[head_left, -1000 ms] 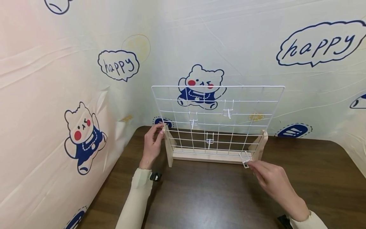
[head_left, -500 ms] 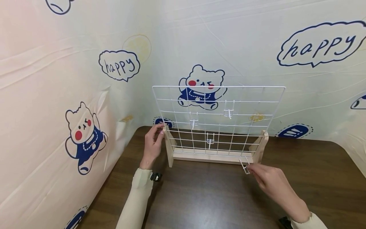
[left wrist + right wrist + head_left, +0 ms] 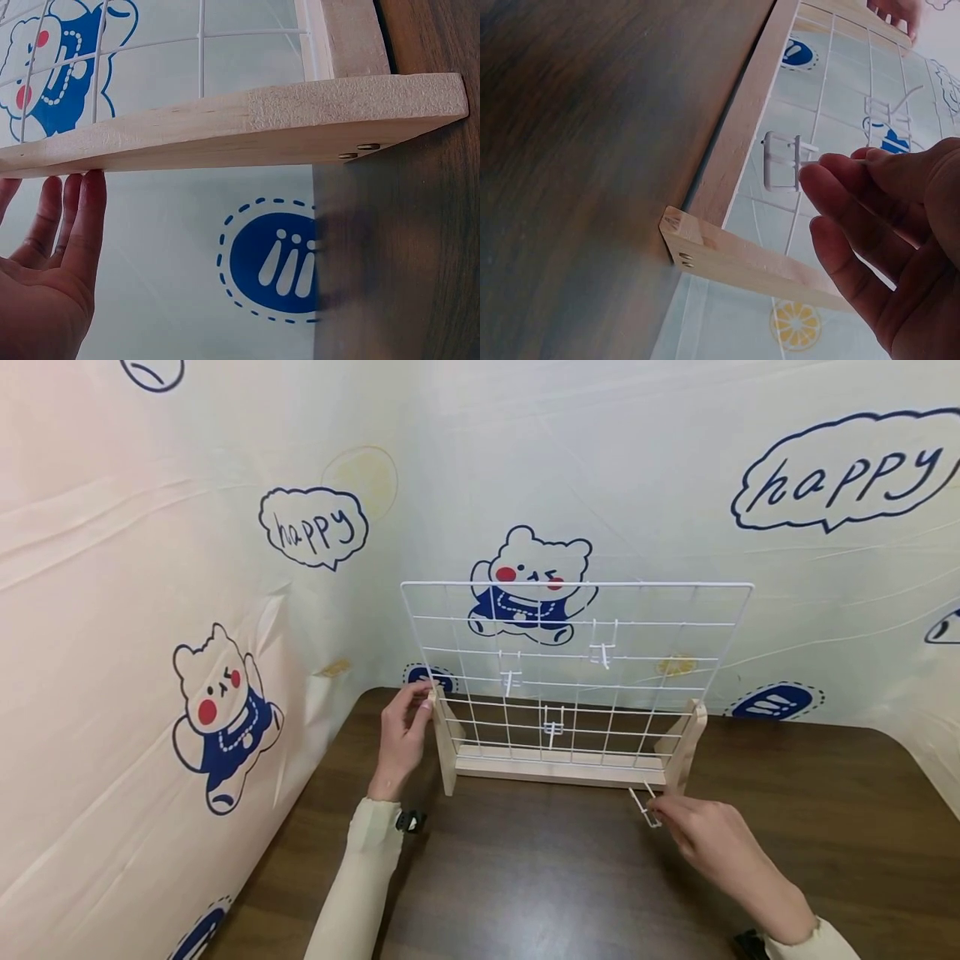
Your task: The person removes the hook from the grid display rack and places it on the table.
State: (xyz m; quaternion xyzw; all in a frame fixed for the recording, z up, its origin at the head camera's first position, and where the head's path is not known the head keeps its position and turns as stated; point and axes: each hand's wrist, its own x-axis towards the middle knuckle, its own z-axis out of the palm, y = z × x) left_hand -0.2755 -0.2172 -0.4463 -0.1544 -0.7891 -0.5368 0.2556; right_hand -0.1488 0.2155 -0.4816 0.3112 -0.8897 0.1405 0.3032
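My right hand (image 3: pixel 716 842) pinches a white wire hook (image 3: pixel 644 812) between thumb and fingers, just in front of the stand's lower right corner. In the right wrist view the hook's square wire back (image 3: pixel 780 162) faces away from the fingers and looks apart from the grid. A white wire grid (image 3: pixel 577 689) leans back in a wooden stand (image 3: pixel 558 770). My left hand (image 3: pixel 401 742) is at the top of the stand's left side piece; in the left wrist view its fairly straight fingers (image 3: pixel 84 217) touch the outer wooden face. The left thumb is outside that view.
Three similar hooks hang on the grid: one upper right (image 3: pixel 602 653), one left (image 3: pixel 511 680), one lower middle (image 3: pixel 552 728). The stand rests on a dark wooden table (image 3: pixel 517 868). A pale printed cloth (image 3: pixel 645 477) surrounds the table behind and at left.
My right hand has drawn the hook down and toward me, from the grid's bottom right corner to in front of the stand's base. The left hand stays at the left side piece.
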